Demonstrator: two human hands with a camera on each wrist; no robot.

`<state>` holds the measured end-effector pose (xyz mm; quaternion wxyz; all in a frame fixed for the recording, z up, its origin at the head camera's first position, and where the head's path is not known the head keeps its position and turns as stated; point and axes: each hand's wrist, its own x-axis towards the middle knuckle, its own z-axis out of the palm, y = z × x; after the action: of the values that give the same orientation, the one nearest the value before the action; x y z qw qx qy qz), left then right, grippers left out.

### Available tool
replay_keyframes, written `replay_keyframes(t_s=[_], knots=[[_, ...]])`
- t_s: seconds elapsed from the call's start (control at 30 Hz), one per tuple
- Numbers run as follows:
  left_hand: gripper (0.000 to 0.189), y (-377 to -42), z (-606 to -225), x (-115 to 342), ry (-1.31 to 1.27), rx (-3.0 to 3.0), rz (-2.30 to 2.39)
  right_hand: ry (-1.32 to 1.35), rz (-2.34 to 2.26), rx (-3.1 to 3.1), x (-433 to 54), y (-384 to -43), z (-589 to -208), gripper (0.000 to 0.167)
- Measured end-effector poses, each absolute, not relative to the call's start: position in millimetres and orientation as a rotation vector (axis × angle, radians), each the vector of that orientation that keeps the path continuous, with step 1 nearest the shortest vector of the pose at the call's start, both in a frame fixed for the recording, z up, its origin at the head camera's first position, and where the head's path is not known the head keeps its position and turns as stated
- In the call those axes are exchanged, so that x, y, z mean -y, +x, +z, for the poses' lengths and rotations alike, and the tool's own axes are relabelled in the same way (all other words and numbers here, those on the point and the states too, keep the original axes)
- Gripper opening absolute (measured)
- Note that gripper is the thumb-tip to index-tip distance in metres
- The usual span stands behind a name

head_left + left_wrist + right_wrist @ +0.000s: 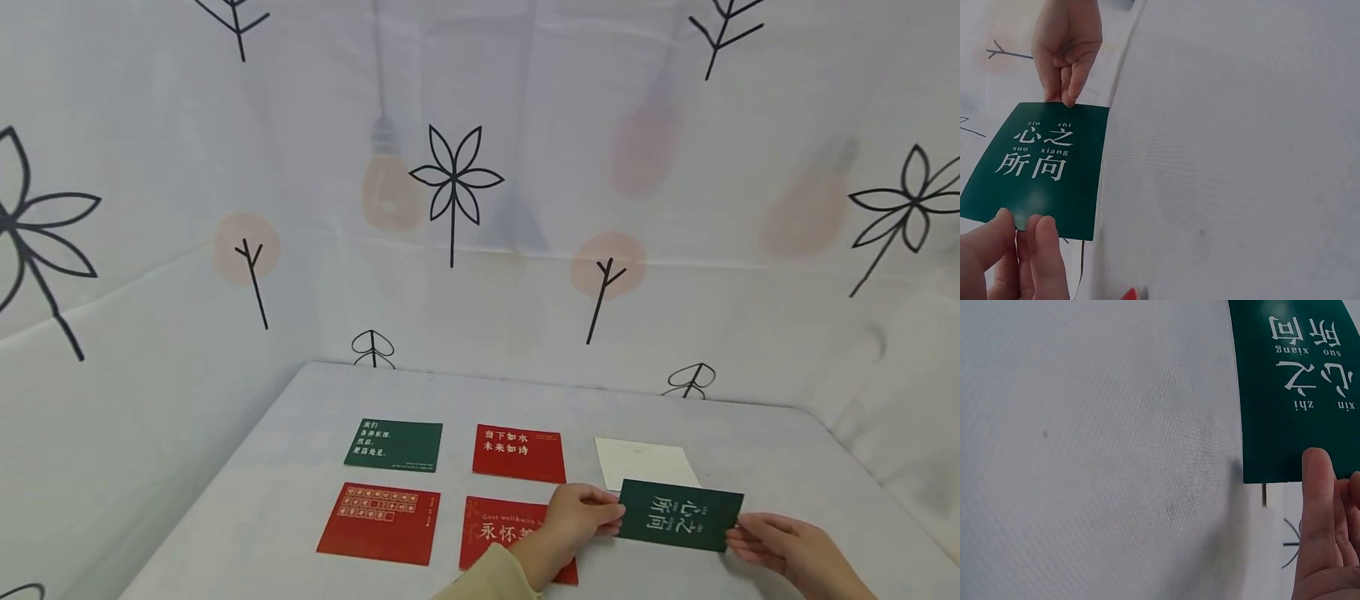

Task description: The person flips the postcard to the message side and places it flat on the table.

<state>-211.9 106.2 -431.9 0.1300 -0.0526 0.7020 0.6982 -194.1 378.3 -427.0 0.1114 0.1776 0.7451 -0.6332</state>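
Lying on the white tabletop (255, 500), left to right along the back: green rectangular four-line card (393, 450), red rectangular two-line card (519, 462), white rectangular card (645, 463). In front, likewise: red rectangular boxed-character card (378, 532), red rectangular large-character card (491, 532) partly behind the left hand (573, 518), dark-green rectangular card (675, 517) between it and the right hand (783, 543).

At lower right the green card (678, 515) bears white lettering, as do red cards (519, 463) at lower centre; the white backdrop (517, 308) above shows black line-drawn flowers (453, 177).
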Motion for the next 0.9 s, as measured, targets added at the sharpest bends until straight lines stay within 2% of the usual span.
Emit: replay_keyframes(t_s=[0.33, 0.57, 0.9], knots=[[0.007, -212.3, -430.5, -106.0, -0.153, -1.983, 2.054, 0.527, -1.957, -2.143, -384.9, -194.0, -430.7, 0.044], [0.011, -212.0, -429.4, -107.2, -0.184, -1.96, 2.043, 0.512, -2.032, -2.068, -385.6, -190.2, -430.2, 0.028], [0.011, -213.1, -427.7, -107.3, -0.217, -1.955, 2.033, 0.502, -2.07, -2.063, -386.4, -188.3, -428.4, 0.022]])
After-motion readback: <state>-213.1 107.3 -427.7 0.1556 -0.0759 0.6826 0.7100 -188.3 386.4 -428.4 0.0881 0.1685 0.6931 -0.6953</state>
